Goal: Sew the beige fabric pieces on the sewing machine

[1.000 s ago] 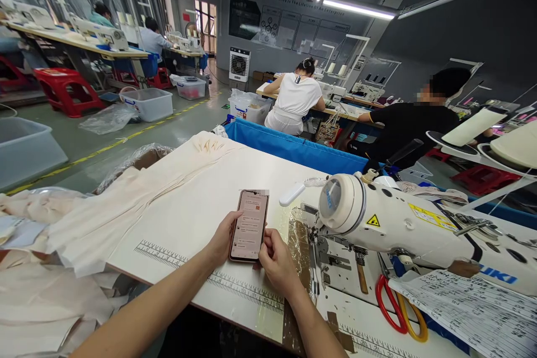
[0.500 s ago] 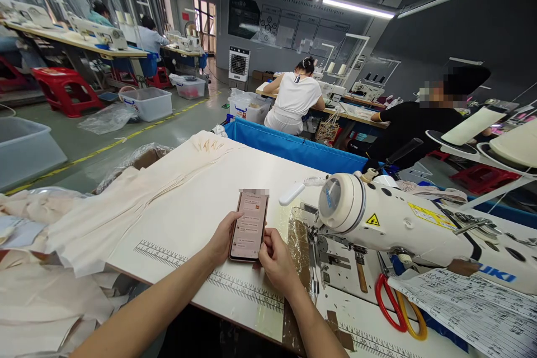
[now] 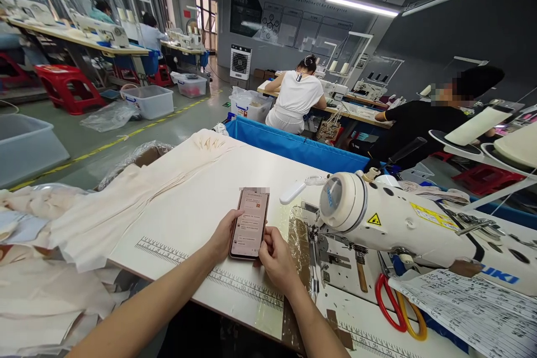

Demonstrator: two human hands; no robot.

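A phone (image 3: pixel 248 225) with a lit screen of text messages is held upright over the front of the white table (image 3: pixel 193 201). My left hand (image 3: pixel 223 236) grips its left edge, the thumb resting at the side of the screen. Against the lower right edge of the phone is my right hand (image 3: pixel 274 254), its fingers curled in round it. Printed rulers run along the table under my forearms. Right of my hands stands a white sewing machine (image 3: pixel 390 218).
Pale fabric (image 3: pixel 138 196) drapes over the table's left side. Red and yellow scissors (image 3: pixel 392 302) and a written sheet (image 3: pixel 474 302) lie at the right. Behind the table hangs a blue cloth bin (image 3: pixel 289 145). Two people sit at machines further back.
The view has shifted very slightly. Both hands keep their hold on the phone. The dark-clothed person at the right has leaned a little to the right.
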